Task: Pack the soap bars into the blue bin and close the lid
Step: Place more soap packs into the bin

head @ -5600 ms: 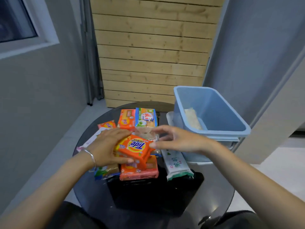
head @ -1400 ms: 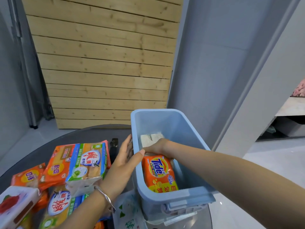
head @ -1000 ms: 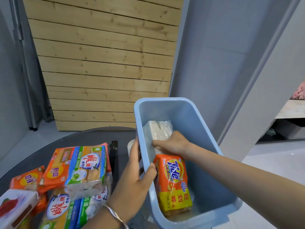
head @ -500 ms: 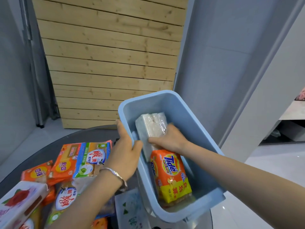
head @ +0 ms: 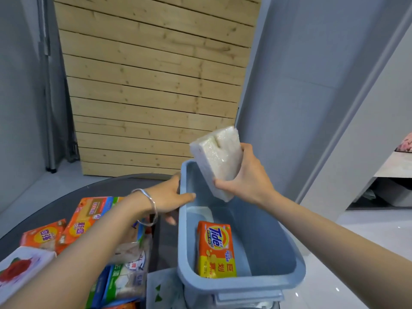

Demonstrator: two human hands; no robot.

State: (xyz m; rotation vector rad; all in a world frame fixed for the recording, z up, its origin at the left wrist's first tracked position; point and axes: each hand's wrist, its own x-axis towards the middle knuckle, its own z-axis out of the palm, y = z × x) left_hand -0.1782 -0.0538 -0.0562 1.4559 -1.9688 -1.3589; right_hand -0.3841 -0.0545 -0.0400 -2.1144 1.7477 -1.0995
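Room inside the blue bin point(head: 240, 284) was mostly free: one orange Tide bar point(head: 215, 248) lay against the left wall, below the left hand's thumb, and bare floor was seen to its right, beneath the right forearm. The left hand point(head: 169, 197) was clamped on the bin's left rim, with the thumb hooked over the edge to the inside and the fingers down the outer wall. The right hand point(head: 247, 177) was closed round the lower end of one white film-wrapped soap block point(head: 218, 159), which was held tilted over the far half of the opening.

Left of the left forearm, and partly under it, unpacked soap was heaped on the round dark table point(head: 55, 206), whose curved edge ran behind that hand. Two orange packs point(head: 42, 237), one white box with a red flower point(head: 20, 268), one green-and-blue pack point(head: 124, 275) and one white wrapper with green triangles point(head: 160, 288) were counted — five, with others hidden. One silver bangle point(head: 149, 206) was worn on the left wrist.
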